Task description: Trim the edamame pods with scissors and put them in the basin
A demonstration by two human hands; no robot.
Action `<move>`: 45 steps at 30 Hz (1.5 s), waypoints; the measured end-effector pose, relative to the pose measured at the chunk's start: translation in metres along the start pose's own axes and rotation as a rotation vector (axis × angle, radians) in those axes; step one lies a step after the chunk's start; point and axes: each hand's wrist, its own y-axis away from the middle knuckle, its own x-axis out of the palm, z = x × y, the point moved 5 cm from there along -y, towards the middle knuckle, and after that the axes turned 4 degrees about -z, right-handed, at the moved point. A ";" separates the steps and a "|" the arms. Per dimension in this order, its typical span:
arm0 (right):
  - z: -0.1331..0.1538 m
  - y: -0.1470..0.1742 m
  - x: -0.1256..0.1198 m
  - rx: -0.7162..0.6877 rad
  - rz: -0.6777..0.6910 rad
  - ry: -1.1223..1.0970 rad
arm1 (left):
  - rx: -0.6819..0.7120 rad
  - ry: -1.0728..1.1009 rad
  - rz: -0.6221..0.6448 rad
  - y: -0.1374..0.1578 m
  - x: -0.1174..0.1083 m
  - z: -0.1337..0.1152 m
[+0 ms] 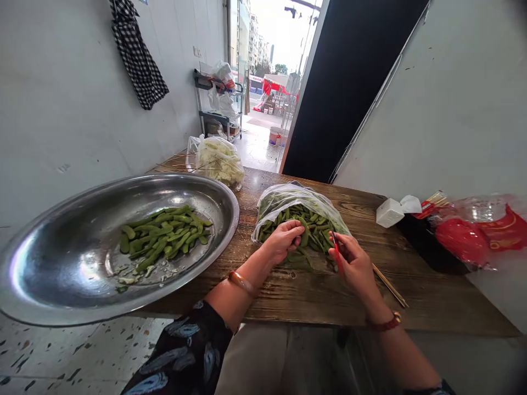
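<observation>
My left hand (284, 240) pinches a green soybean pod (304, 232) above the front of an opened white plastic bag (267, 207) full of such pods. In my right hand (354, 265) is a slim red-handled tool (338, 257) with a dark tip, perhaps small scissors; my fingers hide much of it. The two hands are a short way apart. Loose pods (302, 259) lie on the wooden table just below them. To the left, a large steel basin (74, 247) holds a heap of pods (164, 236) and a few scraps.
Wooden skewers (390, 286) lie right of my right hand. A bag of pale cauliflower (220, 159) stands behind the basin. At the right end are a white tissue pack (389, 213) and a black box (426, 241) with red plastic packets (465, 238). A cart (220, 115) stands near the doorway.
</observation>
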 end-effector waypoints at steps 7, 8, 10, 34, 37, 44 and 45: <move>0.000 -0.052 0.028 -0.085 0.059 -0.015 | 0.068 -0.025 -0.035 -0.001 -0.004 -0.012; -0.003 -0.056 0.032 -0.088 0.056 -0.018 | 0.073 -0.011 -0.036 -0.001 -0.003 -0.013; -0.010 -0.059 0.037 -0.073 0.044 -0.024 | 0.077 0.007 -0.035 0.000 -0.002 -0.015; -0.002 -0.043 0.047 -0.186 0.389 -0.187 | 0.176 -0.355 -0.109 0.000 0.004 -0.011; -0.001 -0.042 0.048 -0.193 0.375 -0.183 | 0.139 -0.340 -0.098 -0.001 0.005 -0.004; -0.004 -0.040 0.053 -0.216 0.418 -0.203 | 0.135 -0.350 -0.123 0.001 0.006 -0.009; -0.005 -0.040 0.053 -0.217 0.424 -0.203 | 0.133 -0.356 -0.124 0.001 0.006 -0.011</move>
